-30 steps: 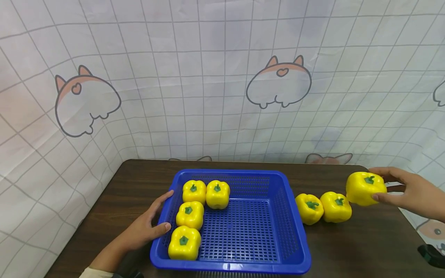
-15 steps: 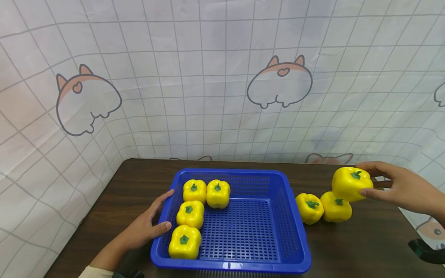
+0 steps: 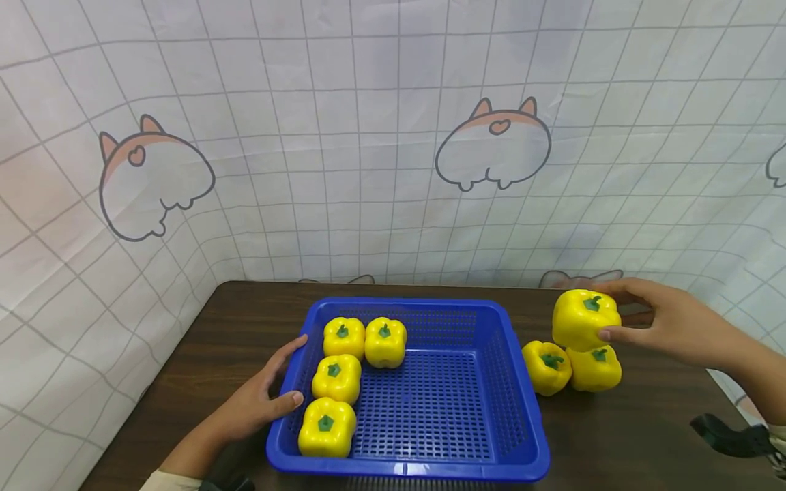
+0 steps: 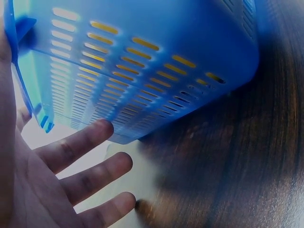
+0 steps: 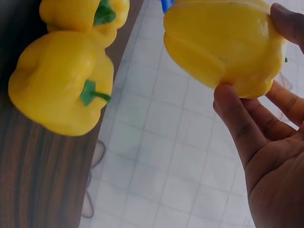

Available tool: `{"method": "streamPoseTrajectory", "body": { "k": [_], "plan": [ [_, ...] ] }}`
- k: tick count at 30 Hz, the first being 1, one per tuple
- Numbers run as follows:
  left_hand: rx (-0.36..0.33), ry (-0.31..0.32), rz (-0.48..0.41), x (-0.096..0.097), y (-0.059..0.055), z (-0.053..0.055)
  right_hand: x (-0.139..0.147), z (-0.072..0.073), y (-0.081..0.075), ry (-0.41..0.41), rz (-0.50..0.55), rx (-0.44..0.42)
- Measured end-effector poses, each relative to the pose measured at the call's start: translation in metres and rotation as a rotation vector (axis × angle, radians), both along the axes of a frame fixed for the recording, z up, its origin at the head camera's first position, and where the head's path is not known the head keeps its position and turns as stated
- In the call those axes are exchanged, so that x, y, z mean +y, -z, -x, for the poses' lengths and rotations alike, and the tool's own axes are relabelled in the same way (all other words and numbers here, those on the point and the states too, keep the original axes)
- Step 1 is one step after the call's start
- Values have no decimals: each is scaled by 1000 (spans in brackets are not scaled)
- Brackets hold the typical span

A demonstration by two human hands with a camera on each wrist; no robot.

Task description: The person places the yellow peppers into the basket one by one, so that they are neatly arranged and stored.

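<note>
My right hand (image 3: 666, 320) holds a yellow bell pepper (image 3: 583, 319) by its stem end, thumb and fingers on its sides. It is raised above two more yellow peppers on the table, a near one (image 3: 546, 369) and another (image 3: 594, 369) partly hidden behind it. In the right wrist view the held pepper (image 5: 223, 45) is clear of the table. My left hand (image 3: 260, 395) rests at the left rim of a blue plastic basket (image 3: 522, 409), thumb and index finger touching it. The left wrist view shows the other fingers (image 4: 97, 178) extended and spread below the rim.
Several yellow peppers (image 3: 336, 379) stand stem-up along the basket's left side and back left corner. The basket sits on a dark wooden table (image 3: 638, 436). A white grid-patterned cloth (image 3: 393, 204) hangs behind it. A black strap piece (image 3: 727, 435) is under the right wrist.
My right hand has moved left with the held pepper, from beyond the two table peppers to above them. My left hand, the basket and the peppers in it look unmoved.
</note>
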State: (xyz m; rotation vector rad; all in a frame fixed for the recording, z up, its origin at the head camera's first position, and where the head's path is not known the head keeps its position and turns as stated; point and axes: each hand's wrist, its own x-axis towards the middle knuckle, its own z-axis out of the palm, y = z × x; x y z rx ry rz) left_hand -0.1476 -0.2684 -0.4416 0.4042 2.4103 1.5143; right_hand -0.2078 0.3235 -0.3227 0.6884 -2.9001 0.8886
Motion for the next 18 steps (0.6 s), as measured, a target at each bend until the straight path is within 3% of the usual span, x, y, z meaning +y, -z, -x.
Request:
{"method": "streamPoseTrajectory", "body": {
  "k": [18],
  "plan": [
    [4,-1,-6,-2,4,1,-32,4,-4,-115,20,-21]
  ]
}}
